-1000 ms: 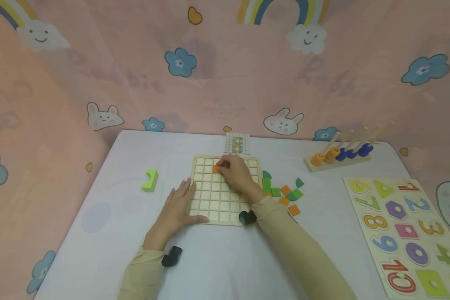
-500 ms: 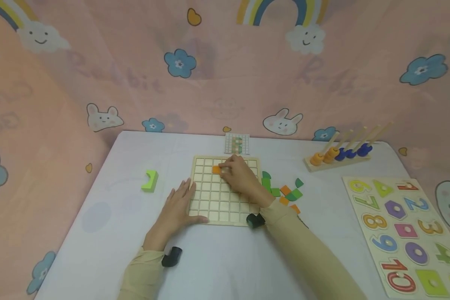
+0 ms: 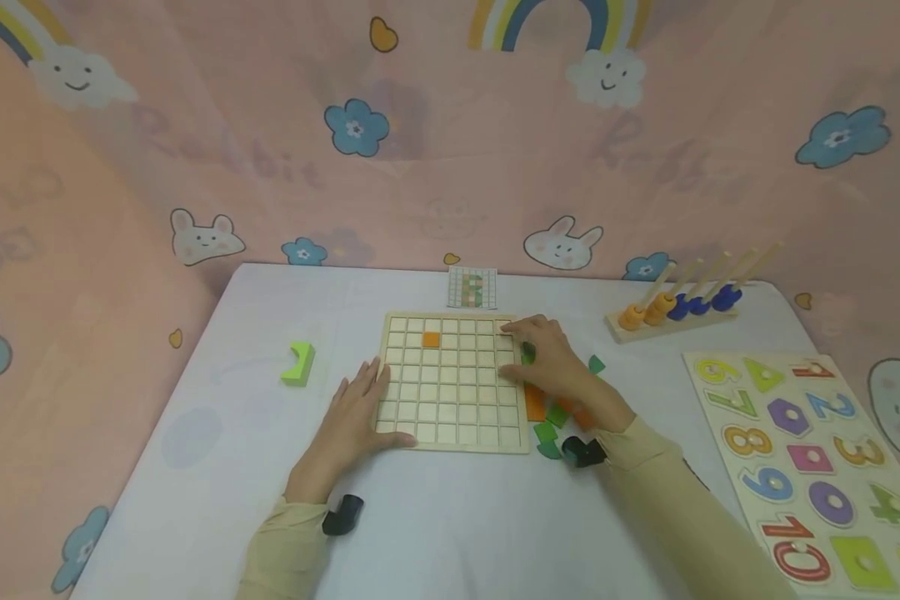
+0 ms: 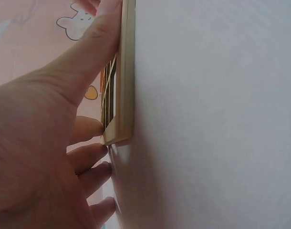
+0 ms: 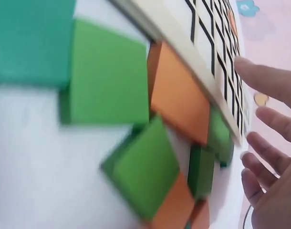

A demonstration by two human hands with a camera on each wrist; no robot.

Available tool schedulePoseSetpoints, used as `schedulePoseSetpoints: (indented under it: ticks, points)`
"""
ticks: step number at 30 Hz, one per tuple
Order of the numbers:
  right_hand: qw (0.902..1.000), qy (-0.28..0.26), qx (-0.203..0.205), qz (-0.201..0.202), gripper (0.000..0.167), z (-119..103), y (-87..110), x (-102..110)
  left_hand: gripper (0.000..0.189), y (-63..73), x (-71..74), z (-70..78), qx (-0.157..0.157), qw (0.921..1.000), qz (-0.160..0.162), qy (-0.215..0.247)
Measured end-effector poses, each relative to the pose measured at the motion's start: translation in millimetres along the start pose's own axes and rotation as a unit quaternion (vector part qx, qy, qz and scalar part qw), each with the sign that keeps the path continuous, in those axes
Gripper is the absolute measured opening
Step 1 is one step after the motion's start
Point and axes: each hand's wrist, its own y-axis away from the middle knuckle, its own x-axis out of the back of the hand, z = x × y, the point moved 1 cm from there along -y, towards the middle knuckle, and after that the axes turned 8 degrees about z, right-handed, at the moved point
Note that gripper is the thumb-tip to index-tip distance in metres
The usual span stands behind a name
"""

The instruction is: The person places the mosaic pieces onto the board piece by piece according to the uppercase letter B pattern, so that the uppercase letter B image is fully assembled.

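Observation:
A wooden grid board (image 3: 448,392) lies on the white table, with one orange square block (image 3: 431,340) in a cell of its second row. My left hand (image 3: 348,421) rests at the board's near left corner, thumb along the front edge and fingers spread beside the left edge. My right hand (image 3: 558,367) is over the board's right edge, holding nothing, its fingers and thumb apart. Beneath and beside it lie loose orange blocks (image 5: 181,90) and green blocks (image 5: 109,71), some square and some rounded. The hand hides part of this pile in the head view.
A small printed pattern card (image 3: 472,287) lies behind the board. At left is a lime block (image 3: 298,364) with a curved notch. A bead stacker (image 3: 671,315) stands at the back right, and a number puzzle board (image 3: 802,467) lies at the right edge.
My right hand has let go of the orange square block in the grid and moved right, to the loose blocks. Some of those blocks have shifted. My left hand has stayed put.

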Motion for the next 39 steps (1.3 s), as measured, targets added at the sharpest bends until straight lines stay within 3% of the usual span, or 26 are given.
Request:
schedulePoseSetpoints:
  ticks: [8,19,30,39]
  points:
    - [0.9971,0.013,-0.063,-0.04,0.07,21.4,24.3,26.6,0.123,-1.1,-2.0,-2.3,-0.001,1.0,0.002,0.0]
    - [0.9971,0.002,-0.055,-0.053,0.036,30.5,38.6,30.8,0.124,-1.1,-4.0,-3.3,-0.001,1.0,-0.001,0.004]
    - [0.999,0.01,-0.041,-0.014,0.022,26.1,37.2,30.0,0.123,-0.5,-2.7,-4.2,-0.001,1.0,0.003,0.006]
    - [0.9978,-0.039,-0.01,0.053,0.018,9.9,19.5,18.0,0.123,-0.9,-3.5,-4.0,-0.001,1.0,-0.001,0.003]
